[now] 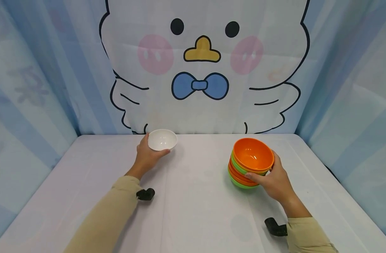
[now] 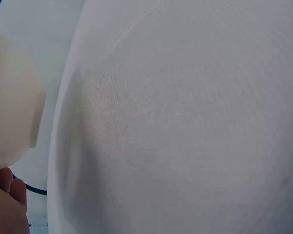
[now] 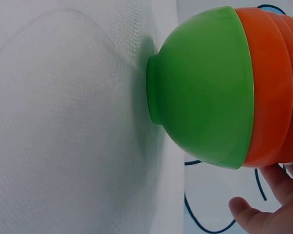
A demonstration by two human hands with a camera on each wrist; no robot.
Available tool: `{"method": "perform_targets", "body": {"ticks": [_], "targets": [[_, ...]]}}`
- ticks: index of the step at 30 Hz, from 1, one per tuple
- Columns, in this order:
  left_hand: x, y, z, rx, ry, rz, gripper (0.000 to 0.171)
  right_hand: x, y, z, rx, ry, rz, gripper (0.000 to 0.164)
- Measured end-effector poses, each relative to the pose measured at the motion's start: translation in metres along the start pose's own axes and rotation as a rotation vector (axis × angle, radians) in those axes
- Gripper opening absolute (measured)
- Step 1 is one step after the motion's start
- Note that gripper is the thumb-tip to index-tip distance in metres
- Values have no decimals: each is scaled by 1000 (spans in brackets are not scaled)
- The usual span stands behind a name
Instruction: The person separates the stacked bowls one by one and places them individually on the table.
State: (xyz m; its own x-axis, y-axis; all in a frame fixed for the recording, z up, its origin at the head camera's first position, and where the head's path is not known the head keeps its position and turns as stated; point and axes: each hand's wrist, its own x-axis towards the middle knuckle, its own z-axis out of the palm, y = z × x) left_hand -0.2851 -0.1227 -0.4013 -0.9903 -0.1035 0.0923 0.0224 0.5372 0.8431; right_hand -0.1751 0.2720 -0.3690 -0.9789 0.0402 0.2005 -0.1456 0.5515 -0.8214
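Near the table's far edge, my left hand (image 1: 148, 154) grips a white bowl (image 1: 162, 140) by its side, thumb toward the near rim. The left wrist view shows the pale outside and foot of this bowl (image 2: 12, 107), with fingers at its edges. On the right, my right hand (image 1: 276, 175) holds a nested stack of bowls, with an orange bowl (image 1: 253, 154) on top and green and orange rims below. A green bowl (image 3: 205, 87) forms the bottom of the stack in the right wrist view. Whether either foot touches the table I cannot tell.
A pale cloth covers the table (image 1: 199, 211). Behind it hangs a curtain (image 1: 199, 112) with a cartoon figure, and blue striped curtains (image 1: 348, 105) flank both sides. Black wrist-worn pieces (image 1: 275, 226) jut inward from both sleeves.
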Motion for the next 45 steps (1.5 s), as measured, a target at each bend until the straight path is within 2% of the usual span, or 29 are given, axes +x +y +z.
{"method": "perform_targets", "body": {"ticks": [23,45], "targets": [[4,-10,4,-17,3,10,106,-1,2,0,-9,8,-14,108],[6,-9,1,17,-31,-64,101,-1,0,-1,15,-7,-7,108]]}}
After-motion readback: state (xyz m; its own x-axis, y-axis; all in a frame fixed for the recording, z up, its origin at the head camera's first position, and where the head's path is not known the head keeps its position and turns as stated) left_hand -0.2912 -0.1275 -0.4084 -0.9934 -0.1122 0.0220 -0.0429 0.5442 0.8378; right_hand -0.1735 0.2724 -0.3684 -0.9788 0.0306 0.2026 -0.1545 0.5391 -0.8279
